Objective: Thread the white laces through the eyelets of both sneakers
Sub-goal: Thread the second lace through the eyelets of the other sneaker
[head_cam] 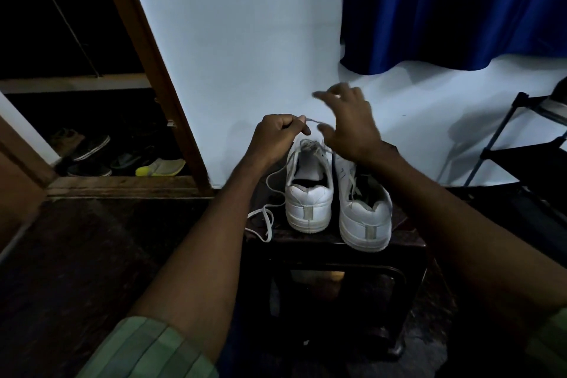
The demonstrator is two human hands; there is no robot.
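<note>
Left hand (277, 136) pinches lace (313, 122) above stool (337, 242).

Home entryway: shoe cupboard (92, 150), curtain (454, 6).

Dim room: a pale wall (245, 24), a blue curtain (454, 6) to its right, a wooden door frame (153, 64) with shoes (122, 159) behind it, a dark floor (92, 255), a black rack (527, 138) at right, a dark stool (337, 270) below.

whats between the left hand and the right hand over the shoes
In the head view, a short stretch of white lace crosses the gap, running from the left hand's pinch toward the right hand, above the left sneaker.
</note>
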